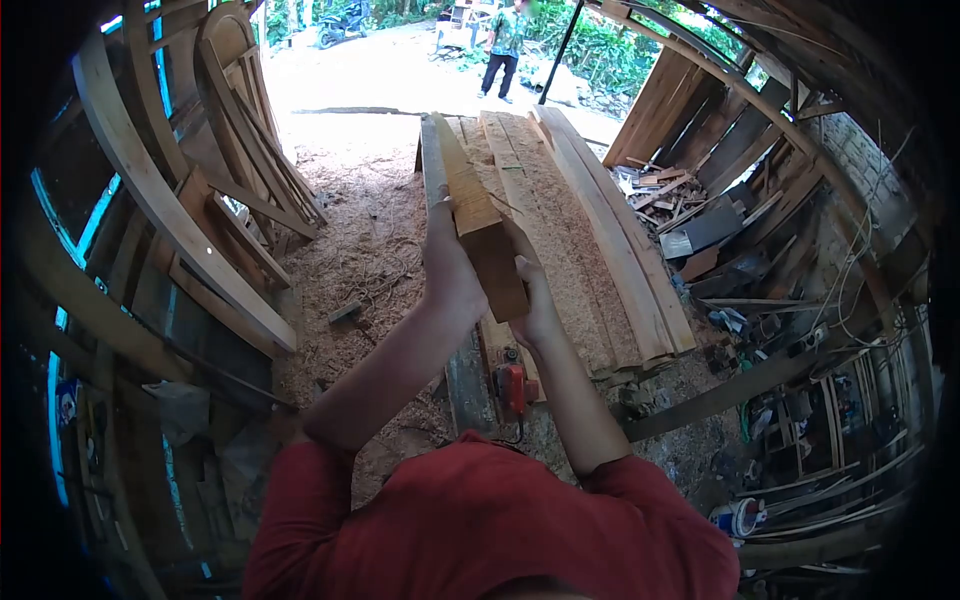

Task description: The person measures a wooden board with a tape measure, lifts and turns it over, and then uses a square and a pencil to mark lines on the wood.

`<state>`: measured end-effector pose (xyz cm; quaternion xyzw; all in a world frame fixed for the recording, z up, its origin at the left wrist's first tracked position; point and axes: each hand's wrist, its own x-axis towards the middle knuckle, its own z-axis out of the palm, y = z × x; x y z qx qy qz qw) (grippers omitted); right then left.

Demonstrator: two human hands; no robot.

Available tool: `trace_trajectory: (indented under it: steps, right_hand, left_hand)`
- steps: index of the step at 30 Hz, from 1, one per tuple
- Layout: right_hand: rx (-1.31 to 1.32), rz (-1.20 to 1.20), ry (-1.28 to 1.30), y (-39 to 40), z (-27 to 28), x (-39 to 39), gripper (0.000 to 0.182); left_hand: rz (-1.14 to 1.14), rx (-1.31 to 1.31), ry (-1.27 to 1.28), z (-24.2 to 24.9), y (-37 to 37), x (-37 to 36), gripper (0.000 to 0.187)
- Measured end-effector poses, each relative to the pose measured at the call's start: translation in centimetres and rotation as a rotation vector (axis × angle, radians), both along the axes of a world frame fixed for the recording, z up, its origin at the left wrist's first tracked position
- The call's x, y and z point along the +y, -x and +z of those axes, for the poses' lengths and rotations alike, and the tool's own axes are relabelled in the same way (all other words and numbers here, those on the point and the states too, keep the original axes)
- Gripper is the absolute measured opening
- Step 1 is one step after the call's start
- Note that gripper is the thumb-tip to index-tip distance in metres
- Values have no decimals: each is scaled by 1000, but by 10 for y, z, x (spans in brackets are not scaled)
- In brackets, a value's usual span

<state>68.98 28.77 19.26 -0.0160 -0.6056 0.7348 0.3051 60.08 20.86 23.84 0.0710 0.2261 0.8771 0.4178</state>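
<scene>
Head view: left hand [453,272] and right hand [535,295] grip thick timber beam [497,268] from opposite sides, fingers wrapped around near end, presumably sharing weight; beam over sawdust-strewn planks [607,240], far-end support unclear; red power tool [512,388] nearby.

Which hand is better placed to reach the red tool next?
Probably the right hand: it looks nearer the red tool, though it and the left hand both hold the beam.

From here, that wooden beam [474,205] looks honey-brown, its end face [500,275] darker; the nearest shirt [470,510] is red (so's the power tool [513,388]), the distant shirt [509,36] mottled green.
</scene>
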Motion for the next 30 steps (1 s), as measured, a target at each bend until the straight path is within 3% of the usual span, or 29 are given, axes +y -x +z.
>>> trace_trajectory:
  steps: [13, 26, 28, 29, 30]
  right_hand:
    - [6, -8, -75, -1, -2, 8, 74]
    - [-20, -7, 17, -10, -9, 24, 68]
    - [175, -152, 253, -7, -19, 22, 59]
    - [178, -145, 253, -9, -17, 21, 59]
    - [99, -234, 440, -11, -9, 17, 54]
  left_hand:
    - [11, -34, -65, -7, 0, 7, 53]
    - [37, -130, -222, -35, -19, -2, 50]
    - [63, -97, -283, -58, -25, 4, 48]
    - [85, -65, -344, -71, -27, 8, 47]
    - [93, -59, -345, -79, -31, 10, 47]
